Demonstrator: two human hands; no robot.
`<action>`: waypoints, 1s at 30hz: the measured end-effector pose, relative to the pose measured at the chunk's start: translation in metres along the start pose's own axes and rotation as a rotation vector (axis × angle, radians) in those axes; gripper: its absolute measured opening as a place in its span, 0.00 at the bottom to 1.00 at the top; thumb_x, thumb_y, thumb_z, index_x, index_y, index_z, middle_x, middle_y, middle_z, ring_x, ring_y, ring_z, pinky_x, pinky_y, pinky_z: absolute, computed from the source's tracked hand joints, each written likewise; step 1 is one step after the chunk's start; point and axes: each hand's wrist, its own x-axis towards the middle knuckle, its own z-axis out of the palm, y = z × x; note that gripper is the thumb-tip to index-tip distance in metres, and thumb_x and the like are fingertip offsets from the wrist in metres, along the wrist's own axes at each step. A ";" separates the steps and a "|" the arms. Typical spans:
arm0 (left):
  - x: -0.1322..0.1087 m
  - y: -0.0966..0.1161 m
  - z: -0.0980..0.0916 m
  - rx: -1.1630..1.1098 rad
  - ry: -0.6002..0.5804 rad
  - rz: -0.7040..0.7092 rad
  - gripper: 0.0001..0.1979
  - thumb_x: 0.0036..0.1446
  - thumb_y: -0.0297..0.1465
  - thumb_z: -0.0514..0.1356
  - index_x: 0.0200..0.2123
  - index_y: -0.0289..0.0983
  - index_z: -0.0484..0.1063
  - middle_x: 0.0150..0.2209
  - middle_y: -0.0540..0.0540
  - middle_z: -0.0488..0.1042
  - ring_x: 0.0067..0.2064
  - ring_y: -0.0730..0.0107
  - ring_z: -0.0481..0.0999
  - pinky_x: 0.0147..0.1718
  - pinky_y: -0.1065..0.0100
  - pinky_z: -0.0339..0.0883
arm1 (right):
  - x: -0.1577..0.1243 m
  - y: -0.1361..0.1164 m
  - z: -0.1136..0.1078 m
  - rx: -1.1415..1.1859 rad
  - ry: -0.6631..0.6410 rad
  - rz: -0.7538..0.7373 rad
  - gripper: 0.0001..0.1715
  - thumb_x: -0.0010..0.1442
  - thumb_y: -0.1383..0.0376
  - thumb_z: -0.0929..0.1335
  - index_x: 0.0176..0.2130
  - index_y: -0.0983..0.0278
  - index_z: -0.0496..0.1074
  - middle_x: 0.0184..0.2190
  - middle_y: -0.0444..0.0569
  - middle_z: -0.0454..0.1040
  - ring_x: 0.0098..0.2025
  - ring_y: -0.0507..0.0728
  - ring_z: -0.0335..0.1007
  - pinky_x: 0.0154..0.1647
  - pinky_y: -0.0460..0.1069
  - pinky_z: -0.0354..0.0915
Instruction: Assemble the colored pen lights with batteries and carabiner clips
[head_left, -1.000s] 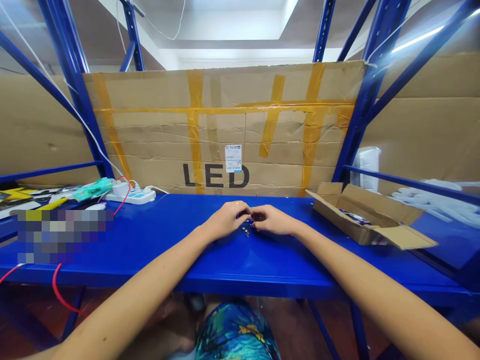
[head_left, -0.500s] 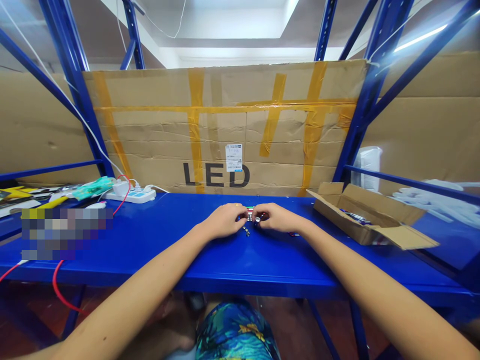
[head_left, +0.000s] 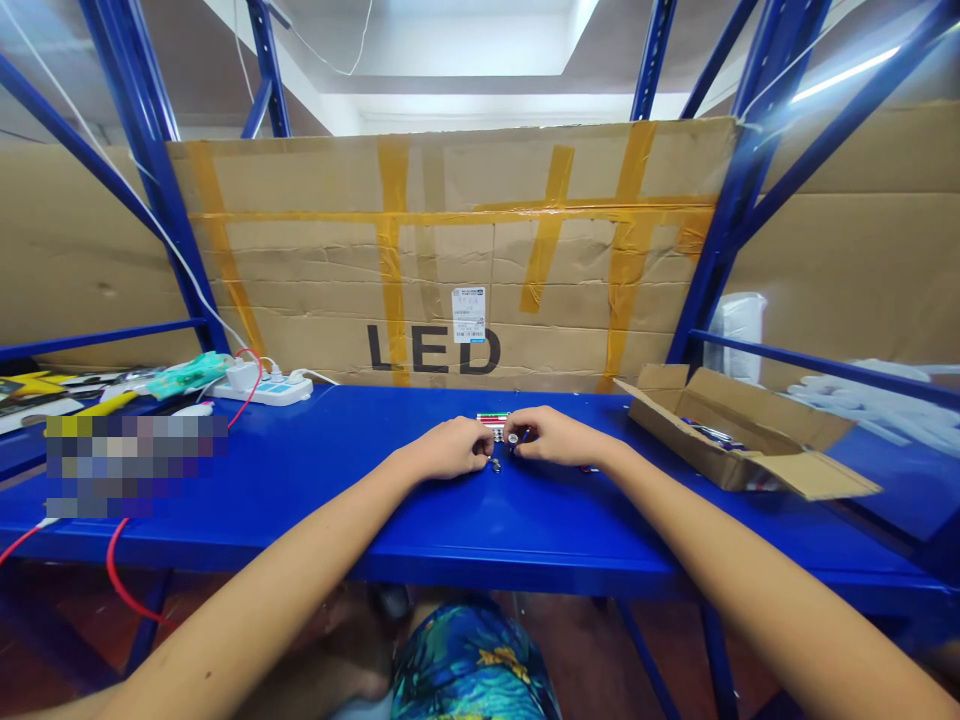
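Observation:
My left hand (head_left: 454, 447) rests low over the blue table, thumb and fingertips pinched together beside a few small silvery metal pieces (head_left: 495, 465). It cannot be seen whether one of these pieces is between the fingertips. My right hand (head_left: 555, 436) has its fingers curled round a small dark object with a round, pale, shiny end (head_left: 514, 439). Between and just beyond the hands lie slim green, white and red striped items (head_left: 491, 419), with more small metal bits at their near edge. A small reddish thing (head_left: 589, 468) shows partly under my right wrist.
At the right stands an open cardboard box (head_left: 720, 440) with pen-like items inside. A white power strip (head_left: 262, 388), cables and tools lie at the left. A large taped carton (head_left: 315, 270) backs the blue table (head_left: 517, 530), between blue rack posts.
My left hand has drawn slightly down towards the loose metal pieces, uncovering more of the striped items. The right hand keeps nearly the same place and grip.

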 end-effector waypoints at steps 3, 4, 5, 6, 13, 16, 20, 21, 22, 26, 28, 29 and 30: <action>0.000 0.002 -0.004 -0.008 0.105 0.010 0.04 0.51 0.25 0.57 0.29 0.38 0.71 0.29 0.49 0.76 0.30 0.69 0.72 0.29 0.70 0.61 | 0.000 -0.001 0.001 0.035 0.011 0.009 0.09 0.50 0.71 0.66 0.34 0.65 0.71 0.31 0.44 0.72 0.33 0.53 0.65 0.36 0.47 0.60; 0.001 0.003 -0.005 -0.018 0.164 0.013 0.04 0.52 0.26 0.57 0.30 0.37 0.71 0.30 0.49 0.75 0.30 0.70 0.72 0.30 0.70 0.62 | 0.001 -0.002 0.002 0.053 0.021 0.017 0.07 0.51 0.70 0.66 0.34 0.65 0.70 0.30 0.44 0.71 0.32 0.53 0.64 0.35 0.47 0.60; 0.001 0.003 -0.006 -0.032 0.225 0.016 0.04 0.54 0.26 0.57 0.31 0.37 0.71 0.30 0.49 0.75 0.31 0.70 0.72 0.31 0.70 0.62 | 0.001 -0.002 0.003 0.072 0.031 0.026 0.06 0.51 0.70 0.66 0.33 0.65 0.69 0.29 0.44 0.71 0.32 0.53 0.64 0.34 0.47 0.60; 0.001 0.003 -0.007 -0.046 0.276 0.022 0.04 0.55 0.27 0.57 0.33 0.37 0.71 0.31 0.49 0.75 0.32 0.70 0.72 0.32 0.70 0.63 | 0.001 -0.002 0.005 0.090 0.038 0.033 0.05 0.51 0.69 0.66 0.33 0.65 0.69 0.29 0.43 0.70 0.31 0.53 0.63 0.34 0.47 0.59; 0.002 0.003 -0.002 0.027 0.316 0.159 0.07 0.59 0.26 0.56 0.39 0.37 0.72 0.37 0.45 0.76 0.37 0.68 0.74 0.39 0.67 0.66 | 0.004 -0.006 0.011 0.258 0.042 0.011 0.05 0.50 0.68 0.66 0.32 0.64 0.68 0.26 0.41 0.67 0.29 0.52 0.61 0.31 0.47 0.59; 0.002 0.003 -0.001 0.077 0.299 0.192 0.09 0.60 0.26 0.54 0.41 0.37 0.72 0.40 0.44 0.75 0.40 0.66 0.74 0.41 0.66 0.67 | 0.006 -0.004 0.011 0.333 0.048 0.047 0.05 0.50 0.67 0.67 0.31 0.64 0.68 0.24 0.41 0.68 0.27 0.52 0.63 0.31 0.47 0.60; 0.001 0.004 -0.002 0.113 0.291 0.119 0.10 0.60 0.27 0.54 0.43 0.38 0.72 0.41 0.44 0.76 0.41 0.65 0.75 0.41 0.65 0.67 | 0.005 0.003 0.005 0.215 0.118 0.047 0.05 0.49 0.68 0.66 0.31 0.65 0.69 0.25 0.42 0.68 0.28 0.52 0.63 0.32 0.47 0.59; 0.001 0.003 -0.002 0.133 0.264 0.103 0.10 0.60 0.27 0.54 0.42 0.38 0.73 0.41 0.45 0.76 0.41 0.64 0.75 0.41 0.65 0.67 | 0.005 0.005 0.003 0.172 0.136 0.053 0.05 0.49 0.68 0.66 0.31 0.65 0.70 0.25 0.42 0.69 0.29 0.52 0.63 0.32 0.47 0.58; 0.000 0.003 -0.002 0.154 0.224 0.097 0.09 0.60 0.27 0.54 0.41 0.39 0.74 0.41 0.45 0.77 0.41 0.64 0.76 0.40 0.65 0.67 | 0.004 0.006 0.001 0.137 0.146 0.063 0.06 0.49 0.69 0.66 0.31 0.65 0.70 0.26 0.42 0.69 0.29 0.52 0.62 0.32 0.47 0.58; -0.001 -0.001 0.001 0.173 0.035 0.142 0.09 0.58 0.27 0.57 0.38 0.41 0.77 0.39 0.46 0.78 0.41 0.62 0.77 0.39 0.66 0.66 | 0.003 0.010 -0.002 0.104 0.127 0.079 0.07 0.50 0.68 0.66 0.33 0.64 0.70 0.27 0.43 0.69 0.30 0.53 0.63 0.32 0.47 0.58; 0.000 -0.002 0.002 0.145 -0.019 0.165 0.10 0.58 0.27 0.56 0.38 0.41 0.78 0.39 0.46 0.79 0.40 0.63 0.77 0.40 0.66 0.66 | 0.003 0.009 0.000 0.101 0.103 0.059 0.06 0.51 0.68 0.66 0.33 0.64 0.70 0.27 0.43 0.69 0.31 0.52 0.63 0.33 0.47 0.58; 0.000 -0.002 0.002 0.132 -0.034 0.172 0.10 0.59 0.26 0.56 0.38 0.41 0.78 0.39 0.46 0.79 0.40 0.63 0.77 0.40 0.66 0.66 | 0.003 0.008 0.001 0.096 0.090 0.050 0.05 0.51 0.68 0.66 0.32 0.64 0.70 0.27 0.43 0.69 0.31 0.52 0.63 0.33 0.47 0.58; 0.000 -0.001 0.002 0.118 -0.041 0.169 0.10 0.59 0.26 0.56 0.37 0.40 0.78 0.38 0.46 0.79 0.40 0.63 0.77 0.40 0.66 0.65 | 0.003 0.007 0.002 0.094 0.077 0.043 0.05 0.51 0.68 0.66 0.32 0.64 0.69 0.27 0.43 0.69 0.31 0.52 0.62 0.33 0.47 0.58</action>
